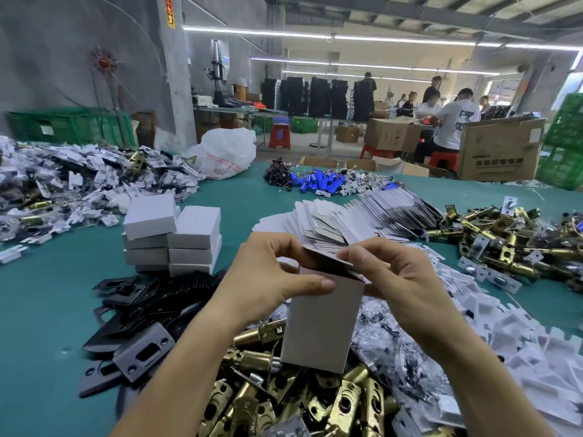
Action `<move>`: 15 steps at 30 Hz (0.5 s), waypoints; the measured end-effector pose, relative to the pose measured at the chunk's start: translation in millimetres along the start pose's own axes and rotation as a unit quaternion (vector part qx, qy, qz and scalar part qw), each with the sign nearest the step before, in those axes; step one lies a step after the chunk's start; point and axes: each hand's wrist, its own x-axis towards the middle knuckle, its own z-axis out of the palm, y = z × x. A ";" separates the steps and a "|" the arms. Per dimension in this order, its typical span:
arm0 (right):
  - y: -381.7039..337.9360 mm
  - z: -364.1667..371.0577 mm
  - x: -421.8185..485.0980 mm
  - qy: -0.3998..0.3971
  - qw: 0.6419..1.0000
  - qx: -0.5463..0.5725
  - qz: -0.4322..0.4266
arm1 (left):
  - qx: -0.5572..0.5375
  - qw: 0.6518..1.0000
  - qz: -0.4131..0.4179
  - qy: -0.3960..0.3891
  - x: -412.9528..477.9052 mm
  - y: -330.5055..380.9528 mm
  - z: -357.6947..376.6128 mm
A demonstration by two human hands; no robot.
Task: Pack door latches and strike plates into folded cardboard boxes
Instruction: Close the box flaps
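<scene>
I am holding the cardboard box upright over the brass latches, left hand pinching its top corner, right hand gripping the end flap with its fingers. Pushing crookedly, I am risking creasing the flap or dropping the box into the pile.

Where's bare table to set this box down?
Bare green mat lies left of the black strike plates, nearer you than the stacked white boxes. A narrower strip runs between those boxes and the flat cardboard blanks. Crowded: brass latches under the held box, white inserts to the right.
</scene>
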 end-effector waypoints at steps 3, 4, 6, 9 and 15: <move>2.9 -0.5 1.2 0.018 1.000 -0.023 0.002 | -0.005 0.999 0.030 0.023 0.2 -0.3 1.9; 3.8 -1.0 1.4 0.026 0.999 -0.030 0.003 | -0.004 0.999 0.038 0.026 0.4 -0.8 1.6; 3.9 -1.8 1.5 0.032 0.998 -0.054 -0.002 | -0.012 0.999 0.047 0.019 0.9 -2.5 -0.1; 3.2 -3.0 1.3 0.033 0.995 -0.096 -0.020 | -0.033 0.999 0.042 0.012 2.4 -4.1 -0.6; 4.6 -3.6 2.0 0.046 0.993 -0.103 -0.026 | -0.039 0.998 0.044 0.038 5.4 -3.0 3.0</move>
